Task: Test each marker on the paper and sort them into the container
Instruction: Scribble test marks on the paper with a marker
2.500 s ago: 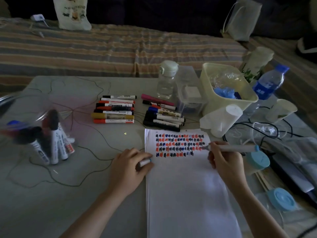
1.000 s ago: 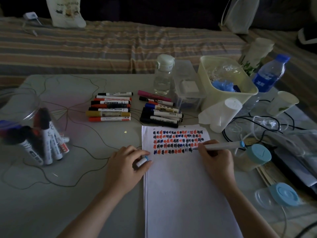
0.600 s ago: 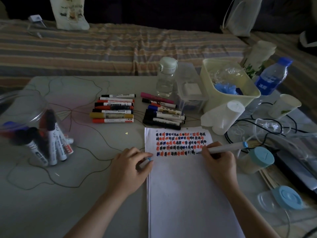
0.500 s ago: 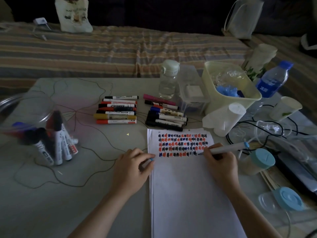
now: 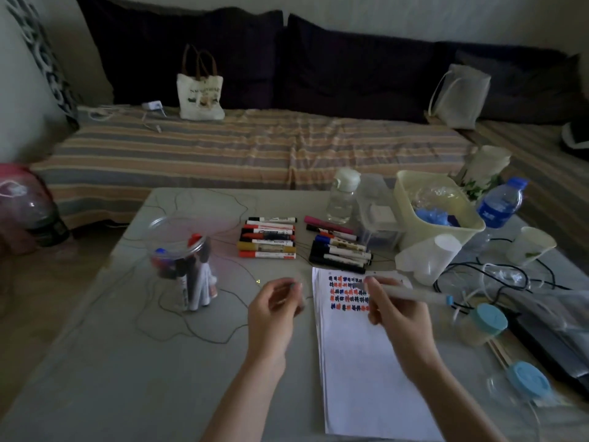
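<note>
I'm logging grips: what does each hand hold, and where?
Right hand grips the slim white marker near its tip end. Left hand pinches its small, blurred cap.

The right hand (image 5: 396,317) gripped a white marker (image 5: 411,292) above the paper (image 5: 366,371), its tip over rows of red and dark marks. The left hand (image 5: 274,314) pinched a small cap (image 5: 294,285), blurred. A clear container (image 5: 183,266) held markers upright; two groups of markers (image 5: 269,240) lay on the table (image 5: 127,362).
</note>
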`<state>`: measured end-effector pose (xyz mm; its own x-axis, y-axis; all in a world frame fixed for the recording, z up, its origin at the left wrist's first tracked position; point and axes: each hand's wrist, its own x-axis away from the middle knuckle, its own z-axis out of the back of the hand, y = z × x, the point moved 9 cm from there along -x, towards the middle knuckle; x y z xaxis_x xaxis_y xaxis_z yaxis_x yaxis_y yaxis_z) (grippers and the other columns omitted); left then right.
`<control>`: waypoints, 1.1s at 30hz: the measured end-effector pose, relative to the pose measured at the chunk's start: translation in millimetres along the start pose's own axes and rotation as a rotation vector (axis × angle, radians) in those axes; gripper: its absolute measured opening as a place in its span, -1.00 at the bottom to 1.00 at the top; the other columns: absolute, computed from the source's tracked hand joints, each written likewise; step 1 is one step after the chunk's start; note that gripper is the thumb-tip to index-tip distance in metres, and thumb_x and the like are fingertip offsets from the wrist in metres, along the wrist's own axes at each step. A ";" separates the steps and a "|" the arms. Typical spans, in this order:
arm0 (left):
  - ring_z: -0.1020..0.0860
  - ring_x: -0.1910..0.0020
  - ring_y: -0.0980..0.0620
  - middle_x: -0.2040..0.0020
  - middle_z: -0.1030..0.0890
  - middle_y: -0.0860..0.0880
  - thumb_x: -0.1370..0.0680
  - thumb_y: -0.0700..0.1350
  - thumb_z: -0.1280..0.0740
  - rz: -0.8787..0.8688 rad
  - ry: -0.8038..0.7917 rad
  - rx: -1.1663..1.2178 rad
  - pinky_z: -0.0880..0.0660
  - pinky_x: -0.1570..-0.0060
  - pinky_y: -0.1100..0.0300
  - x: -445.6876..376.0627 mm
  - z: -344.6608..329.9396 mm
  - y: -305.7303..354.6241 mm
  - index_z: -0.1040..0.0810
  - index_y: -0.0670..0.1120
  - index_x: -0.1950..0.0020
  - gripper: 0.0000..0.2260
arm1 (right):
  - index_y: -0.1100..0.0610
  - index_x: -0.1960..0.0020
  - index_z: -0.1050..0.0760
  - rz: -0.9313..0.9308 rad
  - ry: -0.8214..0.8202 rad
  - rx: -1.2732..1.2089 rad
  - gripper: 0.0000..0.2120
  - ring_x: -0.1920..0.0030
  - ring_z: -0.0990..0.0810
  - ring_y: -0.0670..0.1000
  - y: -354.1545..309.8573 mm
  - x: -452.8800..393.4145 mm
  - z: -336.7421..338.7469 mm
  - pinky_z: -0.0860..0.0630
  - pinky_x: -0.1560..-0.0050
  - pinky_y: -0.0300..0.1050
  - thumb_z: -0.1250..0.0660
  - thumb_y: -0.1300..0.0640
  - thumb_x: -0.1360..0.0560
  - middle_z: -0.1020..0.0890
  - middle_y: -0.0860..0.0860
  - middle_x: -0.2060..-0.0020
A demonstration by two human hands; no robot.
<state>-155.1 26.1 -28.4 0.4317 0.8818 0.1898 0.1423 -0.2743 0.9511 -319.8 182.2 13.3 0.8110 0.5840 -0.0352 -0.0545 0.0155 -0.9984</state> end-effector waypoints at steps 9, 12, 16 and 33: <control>-0.68 0.22 -0.03 0.10 -0.68 -0.27 -0.51 -0.32 -0.37 0.330 0.102 0.544 -0.64 0.13 0.19 32.5 18.4 -37.8 -0.51 -0.42 -0.08 -0.79 | 0.26 0.13 -0.52 -0.139 0.076 -0.230 -0.84 0.40 -0.45 0.01 11.7 60.9 -50.1 -0.36 0.42 -0.11 -0.32 0.18 -0.55 -0.52 0.12 0.41; -0.68 0.16 -0.07 0.06 -0.67 -0.31 -0.51 -0.32 -0.38 0.344 0.123 0.557 -0.64 0.09 0.17 33.4 19.8 -38.1 -0.52 -0.41 -0.07 -0.80 | 0.25 0.18 -0.50 -0.140 0.093 -0.194 -0.83 0.45 -0.41 -0.02 10.9 58.5 -57.4 -0.33 0.43 -0.09 -0.33 0.18 -0.54 -0.49 0.08 0.46; -0.68 0.13 -0.09 0.06 -0.67 -0.32 -0.50 -0.35 -0.37 0.349 0.127 0.570 -0.63 0.20 0.22 32.2 17.6 -38.9 -0.53 -0.38 0.00 -0.87 | 0.31 0.16 -0.53 -0.172 0.091 -0.133 -0.82 0.44 -0.43 -0.02 18.1 55.0 -63.9 -0.36 0.42 -0.10 -0.37 0.18 -0.52 -0.51 0.10 0.45; -0.70 0.19 -0.05 0.23 -0.70 -0.18 -0.46 -0.30 -0.45 0.202 0.115 0.442 -0.59 0.19 0.26 28.8 6.0 -31.0 -0.52 -0.32 0.09 -0.86 | 0.20 0.21 -0.47 -0.258 0.052 -0.248 -0.82 0.41 -0.38 -0.04 26.0 45.7 -74.9 -0.34 0.37 -0.16 -0.37 0.14 -0.51 -0.44 0.07 0.42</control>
<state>-141.7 57.7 -53.9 0.3924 0.8241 0.4086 0.4406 -0.5583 0.7030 -240.6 148.4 -17.6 0.8085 0.5443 0.2238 0.2941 -0.0442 -0.9548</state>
